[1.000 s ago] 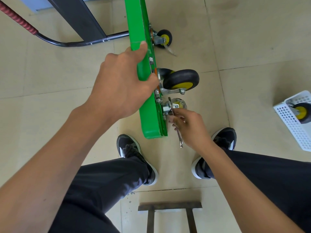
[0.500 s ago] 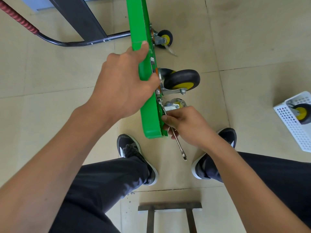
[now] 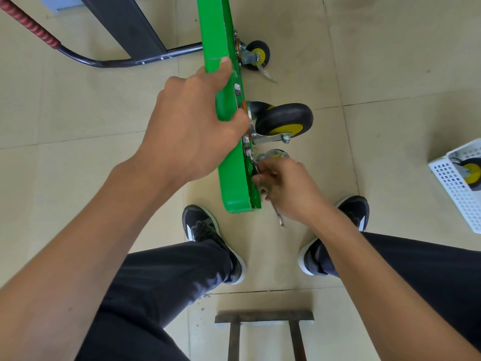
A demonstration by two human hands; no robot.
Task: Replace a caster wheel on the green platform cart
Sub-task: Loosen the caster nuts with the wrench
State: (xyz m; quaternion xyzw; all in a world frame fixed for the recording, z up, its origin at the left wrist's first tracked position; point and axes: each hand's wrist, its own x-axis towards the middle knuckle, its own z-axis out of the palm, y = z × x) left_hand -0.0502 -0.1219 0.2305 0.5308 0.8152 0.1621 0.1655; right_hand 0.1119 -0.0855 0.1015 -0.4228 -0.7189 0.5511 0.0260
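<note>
**Wrench on the caster mount, cart tipped on its edge**

The left hand (image 3: 192, 126) is gripping the upturned edge of the green platform cart (image 3: 231, 178), fingers and thumb curled round the deck, holding it standing on its side on the tiled floor (image 3: 78, 113). The cart's dark handle (image 3: 117, 62) is lying on the floor at the far left.

Just right of the deck, 1 large black-and-yellow caster wheel (image 3: 285, 121) is sitting in its bracket against the underside, and a smaller caster (image 3: 256, 56) is showing further up. Below the large wheel, the right hand (image 3: 289, 188) is pinching a slim wrench (image 3: 277, 213) whose head is hidden behind the fingers, close against the mounting plate; its free end is pointing down toward the shoes.

At the far right, a white basket (image 3: 453, 194) is holding another caster, well apart from both hands.

Judging from this, the job is mid-way: mounting bolts are being worked, though whether loosening or tightening cannot be told. Remaining bolts and righting the cart are left.
</note>
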